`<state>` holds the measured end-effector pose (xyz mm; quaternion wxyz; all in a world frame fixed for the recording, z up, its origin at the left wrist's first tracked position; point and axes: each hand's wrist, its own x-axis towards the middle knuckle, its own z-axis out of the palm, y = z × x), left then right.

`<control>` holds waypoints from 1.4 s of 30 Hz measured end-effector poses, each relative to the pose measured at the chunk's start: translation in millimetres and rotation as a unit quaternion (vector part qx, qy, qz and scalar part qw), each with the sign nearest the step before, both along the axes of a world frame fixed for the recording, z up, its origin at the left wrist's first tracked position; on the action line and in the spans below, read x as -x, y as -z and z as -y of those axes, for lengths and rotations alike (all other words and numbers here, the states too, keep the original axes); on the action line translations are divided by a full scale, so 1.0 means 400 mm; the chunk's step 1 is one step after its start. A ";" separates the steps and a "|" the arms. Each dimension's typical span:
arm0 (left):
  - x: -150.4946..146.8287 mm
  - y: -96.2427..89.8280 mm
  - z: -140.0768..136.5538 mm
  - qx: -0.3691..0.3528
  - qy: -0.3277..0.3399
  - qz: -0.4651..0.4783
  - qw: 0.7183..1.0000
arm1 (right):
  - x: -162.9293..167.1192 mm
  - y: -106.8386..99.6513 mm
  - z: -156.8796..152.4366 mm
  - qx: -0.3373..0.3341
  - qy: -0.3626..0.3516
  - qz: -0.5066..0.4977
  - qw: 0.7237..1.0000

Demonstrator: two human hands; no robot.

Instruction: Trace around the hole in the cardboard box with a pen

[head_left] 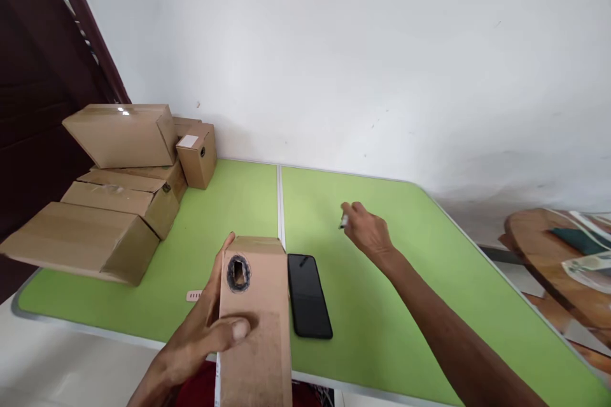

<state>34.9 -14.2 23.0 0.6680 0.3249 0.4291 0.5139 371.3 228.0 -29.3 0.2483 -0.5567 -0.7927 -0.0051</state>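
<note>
My left hand (210, 331) grips a tall brown cardboard box (258, 356) at the table's front edge, its thumb lying across the face. Near the top of that face is a hole (238, 273) with a rough black ring around it. Over the right half of the green table, my right hand (366, 229) is closed around a small pale object (344, 221) with a dark end; most of it is hidden by the fingers. A black phone (310, 296) lies just right of the box. Beside my left wrist, part of a pink strap (193, 296) shows.
Several cardboard boxes (119, 140) are stacked on the left of the green folding table (382, 324). A smaller box (196, 156) with a white label and a dark-ringed hole stands by them. Behind is a white wall (334, 57); a wooden table (539, 248) is at right.
</note>
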 end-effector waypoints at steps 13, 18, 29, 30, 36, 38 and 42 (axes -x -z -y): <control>-0.064 -0.066 -0.031 -0.122 -0.039 -0.059 0.990 | 0.406 -0.276 0.554 -0.115 -0.175 -0.591 0.779; -0.066 -0.046 -0.015 -0.132 -0.034 -0.045 0.990 | 0.408 -0.287 0.538 -0.174 -0.197 -0.479 0.838; -0.072 -0.037 -0.031 -0.183 -0.044 -0.095 0.978 | 0.416 -0.264 0.558 -0.203 -0.145 -0.417 0.874; -0.072 -0.037 -0.029 -0.180 -0.047 -0.107 0.977 | 0.411 -0.265 0.556 -0.202 -0.154 -0.408 0.877; -0.069 -0.035 -0.025 -0.174 -0.050 -0.151 0.972 | 0.394 -0.259 0.550 -0.201 -0.182 -0.402 0.875; -0.067 -0.031 -0.026 -0.175 -0.048 -0.162 0.970 | 0.390 -0.251 0.548 -0.197 -0.202 -0.407 0.869; -0.066 -0.026 -0.028 -0.170 -0.047 -0.161 0.971 | 0.384 -0.243 0.546 -0.181 -0.211 -0.416 0.866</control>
